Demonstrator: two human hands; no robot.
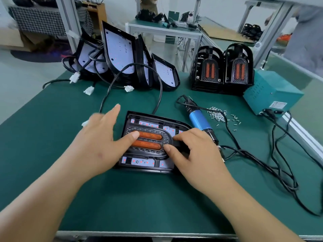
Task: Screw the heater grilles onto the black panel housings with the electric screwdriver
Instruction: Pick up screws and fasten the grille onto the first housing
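1. Step in hand, I judge: seating the grille (pixel 148 142) in the black housing (pixel 130 117), centre of frame on the worktop (pixel 139 198)
2. Left hand (pixel 103 138) lies flat, thumb pressing the grille; right hand (pixel 197 152) pinches its rounded end
3. Next calls for the screwdriver (pixel 199 118) and screws (pixel 216 115), just right

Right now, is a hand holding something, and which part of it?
The right hand pinches the heater grille at its rounded right end; the left hand only presses a thumb on it.

Single head-worn wide-angle view, looking forward and down, close over the near green bench (pixel 52 137), shelving blurred at far edge.
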